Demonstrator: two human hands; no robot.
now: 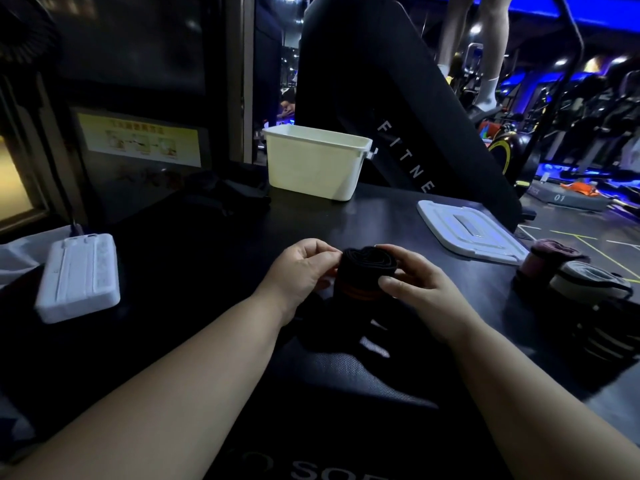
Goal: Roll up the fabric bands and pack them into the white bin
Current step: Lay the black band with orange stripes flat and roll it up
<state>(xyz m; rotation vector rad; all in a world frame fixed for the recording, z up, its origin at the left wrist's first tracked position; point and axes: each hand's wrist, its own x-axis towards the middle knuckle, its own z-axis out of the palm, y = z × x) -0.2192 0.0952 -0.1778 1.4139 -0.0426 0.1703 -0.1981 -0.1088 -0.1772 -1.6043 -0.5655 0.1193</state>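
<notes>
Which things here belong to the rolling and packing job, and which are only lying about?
Belong to the job: black rolled fabric band with orange stripes, held in left hand and right hand; open white plastic bin; flat white lid; pink rolled band; pale rolled band.
Lying about: white ribbed box with cable; yellow wall notice.

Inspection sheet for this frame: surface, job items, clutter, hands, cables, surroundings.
Surface: dark table, dimly lit.
Job's things: black band roll, orange stripe, held over the table; white bin at the far edge, uncovered, contents hidden; more rolls at the right edge.
Clutter: lid flat right of the bin; white box at left; dark fabric heap left of the bin.
Grippers: left hand and right hand both grip the band roll.
Cables: dark lead rising from the white box.
Surroundings: gym machine behind the table; a person's legs above it; blue lighting.
</notes>
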